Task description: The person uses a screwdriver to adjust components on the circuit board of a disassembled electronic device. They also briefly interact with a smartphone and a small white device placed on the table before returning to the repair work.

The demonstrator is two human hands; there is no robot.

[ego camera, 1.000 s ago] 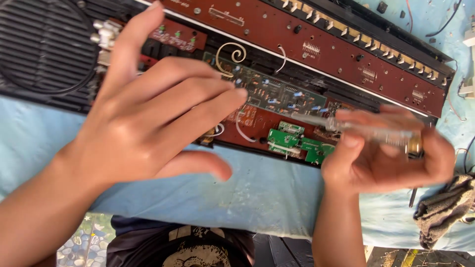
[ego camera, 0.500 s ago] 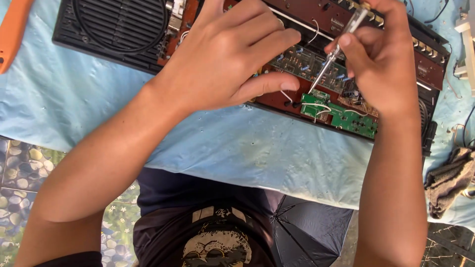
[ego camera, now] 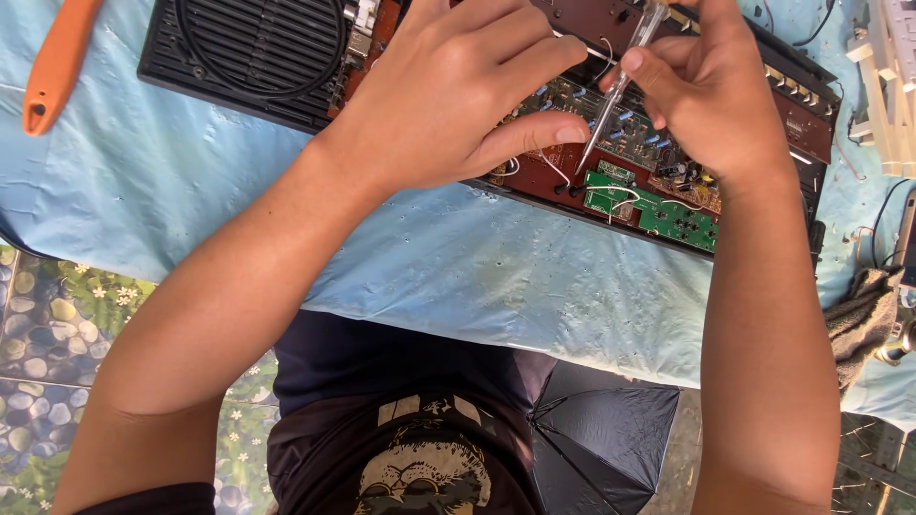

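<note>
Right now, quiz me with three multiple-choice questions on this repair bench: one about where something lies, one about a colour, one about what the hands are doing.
1. Where does the orange tool lie?
A. top left on the blue cloth
B. on the circuit boards
C. in the left hand

2. What colour is the small board near the screwdriver's tip?
A. yellow
B. green
C. white

3. What does the right hand hold?
A. nothing
B. a cloth
C. a clear-handled screwdriver

Answers: 1 A, it rests on the cloth beside the speaker grille. 2 B, it is green beside the red-brown board. 3 C, the fingers grip it, tip on the board, while the left hand steadies the open device.
</note>
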